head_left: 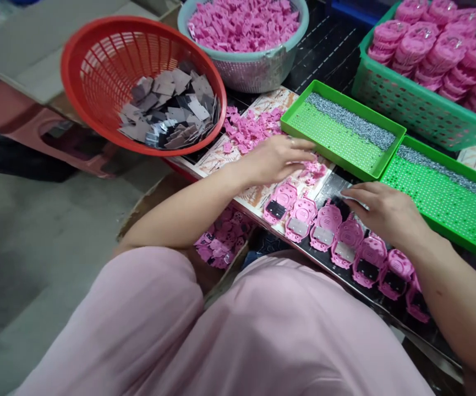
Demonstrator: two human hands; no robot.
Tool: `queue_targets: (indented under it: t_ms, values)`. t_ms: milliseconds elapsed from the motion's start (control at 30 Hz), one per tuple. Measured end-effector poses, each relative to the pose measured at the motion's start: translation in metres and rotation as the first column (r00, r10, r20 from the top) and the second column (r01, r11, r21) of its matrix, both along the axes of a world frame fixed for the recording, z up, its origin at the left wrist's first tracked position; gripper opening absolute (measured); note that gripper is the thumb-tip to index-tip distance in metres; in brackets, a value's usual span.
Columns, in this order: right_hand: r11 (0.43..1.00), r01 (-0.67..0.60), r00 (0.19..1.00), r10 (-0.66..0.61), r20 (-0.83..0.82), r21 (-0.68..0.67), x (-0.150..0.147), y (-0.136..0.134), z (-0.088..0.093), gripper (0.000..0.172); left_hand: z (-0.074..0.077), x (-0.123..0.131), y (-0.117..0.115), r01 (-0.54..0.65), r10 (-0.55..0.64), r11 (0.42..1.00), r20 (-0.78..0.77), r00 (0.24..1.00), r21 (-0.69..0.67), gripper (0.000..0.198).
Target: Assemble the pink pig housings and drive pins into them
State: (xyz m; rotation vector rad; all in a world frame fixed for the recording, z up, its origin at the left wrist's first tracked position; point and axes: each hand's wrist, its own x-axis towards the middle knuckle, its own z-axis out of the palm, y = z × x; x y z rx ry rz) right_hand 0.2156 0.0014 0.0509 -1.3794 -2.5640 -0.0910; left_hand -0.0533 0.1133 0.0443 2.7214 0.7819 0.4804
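Dark worktop w/ white dashed lines, concrete floor off to the left. Pink watch-shaped housings sit in a row along the near edge, rect. plates on them, some black, some grey. Each housing prob. light, stiff, a bit slick; small rim tabs could snap — best taken by its two long sides, fingers off the plate. Loose pink bits at left prob. weigh next to nothing, so a fingertip pinch only. L hand is over the nearer bits, fingers loosely extended, thumb hidden; can't tell if it's pinching anything. R hand is bent just beyond the row, near the right green tray; can't tell whether its fingertips meet. Row's right end is partly hidden by the R forearm; tray's cut off at right, its silvery grains — screws, maybe — too small to make out.
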Motion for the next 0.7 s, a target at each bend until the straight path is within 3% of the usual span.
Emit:
queue_targets:
  t_ms: [67, 133, 233, 300, 433, 533, 633, 700]
  values:
    - [0.999, 0.018, 1.0, -0.018, 0.005, -0.044, -0.01, 0.012, -0.005, 0.031, 0.006, -0.033, -0.011, -0.181, 0.181, 0.984, 0.01, 0.984, 0.006, 0.03]
    - [0.994, 0.032, 0.999, -0.031, 0.008, -0.106, -0.02, 0.02, -0.008, 0.032, 0.007, -0.066, -0.024, -0.283, 0.283, 0.959, -0.071, 0.956, 0.011, 0.033]
    - [0.985, 0.055, 0.998, -0.051, 0.024, -0.164, -0.035, 0.028, -0.009, 0.032, -0.001, -0.099, -0.039, -0.337, 0.326, 0.941, -0.227, 0.918, -0.012, 0.036]
    - [0.981, 0.112, 0.992, -0.101, 0.077, -0.156, -0.045, 0.032, -0.008, 0.032, -0.011, -0.105, -0.043, -0.361, 0.341, 0.933, -0.287, 0.895, -0.018, 0.039]
    - [0.961, 0.248, 0.951, -0.216, 0.221, -0.125, -0.059, 0.038, -0.008, 0.029, -0.026, -0.081, -0.034, -0.443, 0.423, 0.896, -0.29, 0.858, -0.004, 0.029]
    - [0.958, 0.265, 0.947, -0.238, 0.216, -0.108, -0.058, 0.038, -0.011, 0.027, -0.031, -0.052, -0.018, -0.461, 0.452, 0.887, -0.283, 0.846, 0.036, 0.028]
    - [0.953, 0.281, 0.96, -0.275, 0.059, -0.117, -0.049, 0.035, -0.012, 0.028, -0.031, -0.029, -0.004, -0.46, 0.471, 0.882, -0.222, 0.854, 0.104, 0.025]
    - [0.926, 0.306, 0.931, -0.34, -0.135, -0.223, -0.039, 0.03, -0.009, 0.029, -0.029, -0.022, -0.001, -0.474, 0.488, 0.872, -0.16, 0.858, 0.12, 0.024]
